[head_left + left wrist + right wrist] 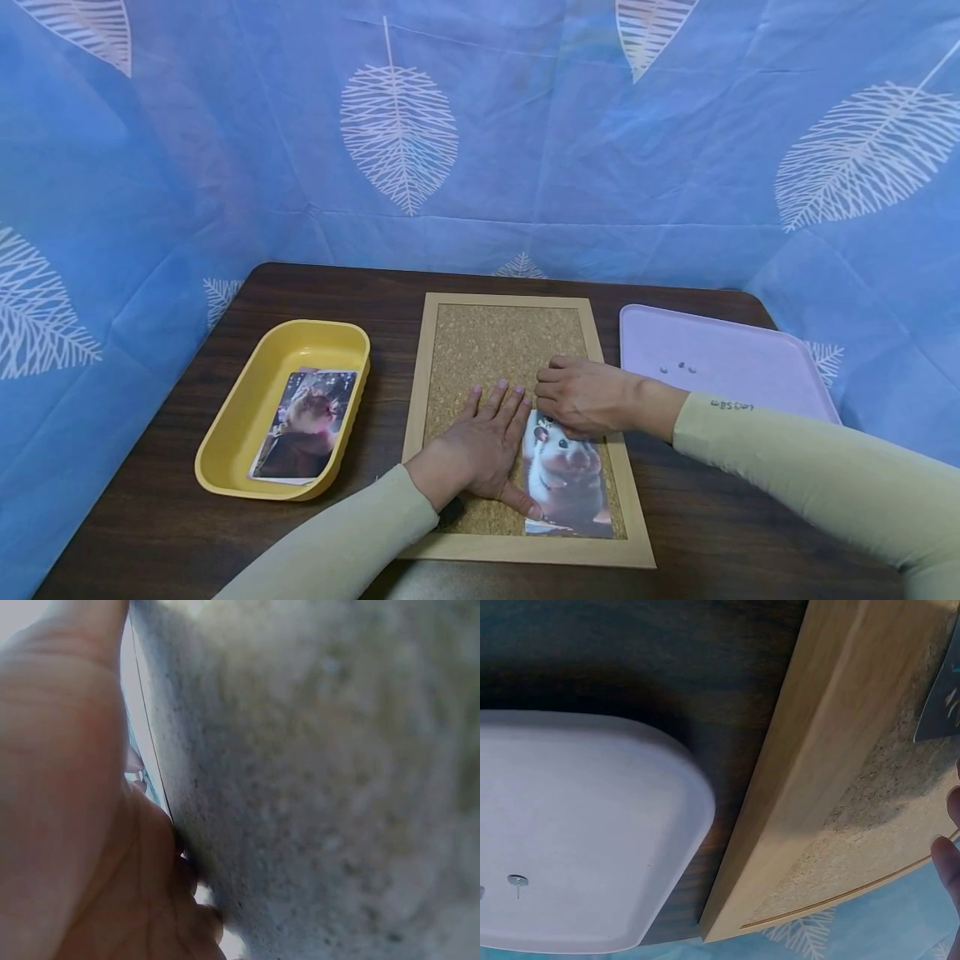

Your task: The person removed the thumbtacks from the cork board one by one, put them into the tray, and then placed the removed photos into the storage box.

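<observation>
A photo of a white hamster-like animal (566, 483) lies on the lower right of a wood-framed cork board (487, 342). My left hand (483, 450) rests on the cork with fingers spread, its thumb across the photo's lower left edge. In the left wrist view, the palm (67, 810) is beside the blurred cork surface (315, 795). My right hand (588, 396) is over the photo's upper edge with its fingers bent. Whatever might be between those fingers is hidden. At the right wrist view's edge, fingertips (946, 855) appear near the photo's dark corner (937, 720).
A yellow tray (225, 442) on the left holds photos, the top one (309, 425) showing an animal. A lilac tray (720, 367) on the right holds a few small metal thumbtacks (517, 880). Everything stands on a dark wooden table (375, 283) before a blue leaf-patterned cloth (510, 150).
</observation>
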`<state>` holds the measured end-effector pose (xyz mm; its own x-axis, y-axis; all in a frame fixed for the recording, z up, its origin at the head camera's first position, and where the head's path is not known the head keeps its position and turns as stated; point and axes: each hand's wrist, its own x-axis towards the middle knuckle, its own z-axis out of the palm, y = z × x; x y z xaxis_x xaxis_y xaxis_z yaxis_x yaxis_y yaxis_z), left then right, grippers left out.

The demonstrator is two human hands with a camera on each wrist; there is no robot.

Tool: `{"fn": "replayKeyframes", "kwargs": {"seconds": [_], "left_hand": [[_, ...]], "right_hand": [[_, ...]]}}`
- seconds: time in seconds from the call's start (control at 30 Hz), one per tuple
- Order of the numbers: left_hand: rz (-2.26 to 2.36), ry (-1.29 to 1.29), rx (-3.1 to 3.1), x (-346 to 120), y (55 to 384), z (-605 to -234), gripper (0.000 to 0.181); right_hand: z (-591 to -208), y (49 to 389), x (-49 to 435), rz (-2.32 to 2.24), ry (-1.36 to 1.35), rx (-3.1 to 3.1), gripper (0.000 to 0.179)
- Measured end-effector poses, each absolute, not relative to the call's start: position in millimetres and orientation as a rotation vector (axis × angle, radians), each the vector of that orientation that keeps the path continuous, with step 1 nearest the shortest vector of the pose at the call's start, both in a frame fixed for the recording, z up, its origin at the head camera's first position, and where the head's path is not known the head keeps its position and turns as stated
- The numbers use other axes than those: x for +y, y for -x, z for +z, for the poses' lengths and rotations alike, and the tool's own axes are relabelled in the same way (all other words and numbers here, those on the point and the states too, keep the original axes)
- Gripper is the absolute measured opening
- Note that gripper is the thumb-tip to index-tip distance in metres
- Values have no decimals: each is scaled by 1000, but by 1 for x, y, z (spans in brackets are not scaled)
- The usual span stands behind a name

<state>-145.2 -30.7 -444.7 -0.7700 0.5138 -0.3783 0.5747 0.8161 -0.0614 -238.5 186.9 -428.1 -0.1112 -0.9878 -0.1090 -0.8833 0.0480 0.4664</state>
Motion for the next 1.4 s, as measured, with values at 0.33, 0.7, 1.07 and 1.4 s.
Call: {"fn": "replayKeyframes", "kwargs": {"seconds": [0.33, 0.7, 1.07, 1.4], "left_hand": [[-234, -835, 2650, -25, 145, -444, 143], [-199, -845, 2647, -23, 144, -444, 144], [-137, -833, 2652, -23, 144, -447, 145], [-96, -829, 2656, -25, 140, -445, 144]], "right_hand": [[-427, 235, 194, -663, -1909, -2073, 34], [-422, 230, 202, -592, -1815, -2114, 24], [-424, 229, 226, -384, -1592, -2110, 17], [-424, 230, 282, -239, -1299, -2160, 39]]}}
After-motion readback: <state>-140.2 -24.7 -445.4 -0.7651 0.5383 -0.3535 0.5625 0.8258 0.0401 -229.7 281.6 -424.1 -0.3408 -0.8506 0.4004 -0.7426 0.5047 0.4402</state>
